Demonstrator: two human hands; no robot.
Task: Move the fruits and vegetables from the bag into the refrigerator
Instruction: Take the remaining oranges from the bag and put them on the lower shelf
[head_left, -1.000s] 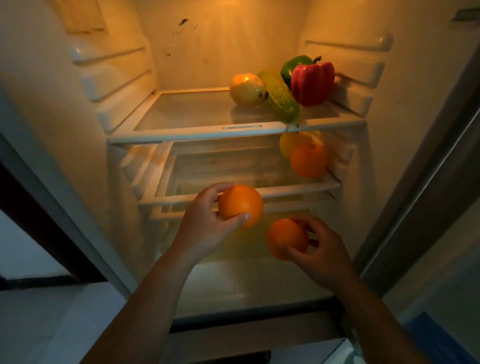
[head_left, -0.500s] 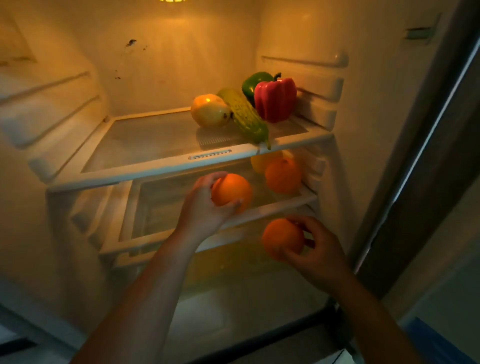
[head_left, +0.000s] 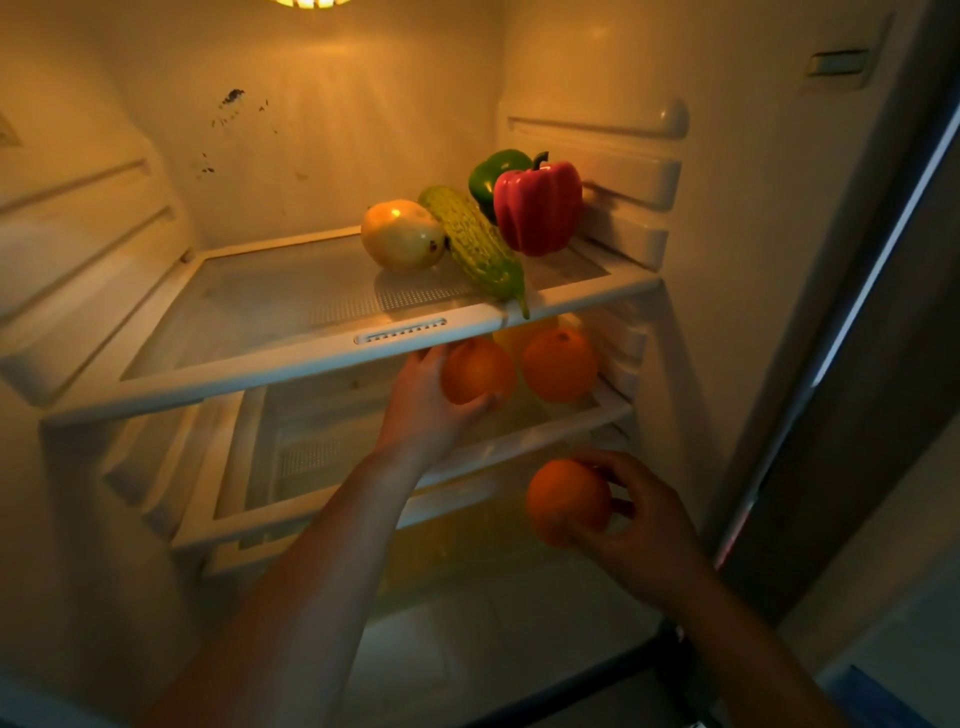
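I look into an open refrigerator. My left hand grips an orange and reaches in over the second shelf, just under the top shelf. Beside it on the second shelf sit another orange and a yellow fruit, mostly hidden. My right hand holds a third orange in front of the fridge, below the second shelf. The top shelf carries a yellow pear-like fruit, a bumpy green gourd, a red pepper and a green pepper.
The left part of both shelves is bare. Rail ridges line the right wall and left wall. The fridge floor lies below. A dark door frame stands at the right. The bag is out of view.
My left hand has carried its orange up and deeper, from in front of the fridge onto the second shelf beside the other orange. My right hand stays low with its orange.
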